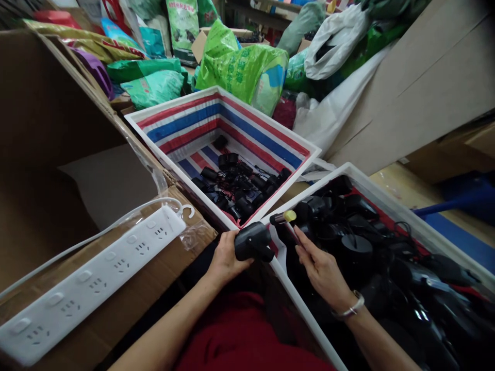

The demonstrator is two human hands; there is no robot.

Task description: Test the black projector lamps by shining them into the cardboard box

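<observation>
My left hand (225,263) is wrapped round a thick black plastic housing (252,241) with a short stub, shaped somewhat like a hair dryer body. It is held above the corner where two white crates meet. My right hand (323,275), with a bracelet at the wrist, grips the thin handle of a small mallet (283,217). The mallet head has one black end and one yellow end, and it is raised just right of the housing, apart from it. Below my right hand, the right crate (309,322) holds many black plastic devices (358,247).
A striped-lined crate (154,149) ahead contains several black cylindrical parts with wires (242,183). On the left, a white power strip (96,281) lies on a cardboard box (154,278). Green bags (240,67) are heaped behind. A large cardboard sheet (417,87) leans at right.
</observation>
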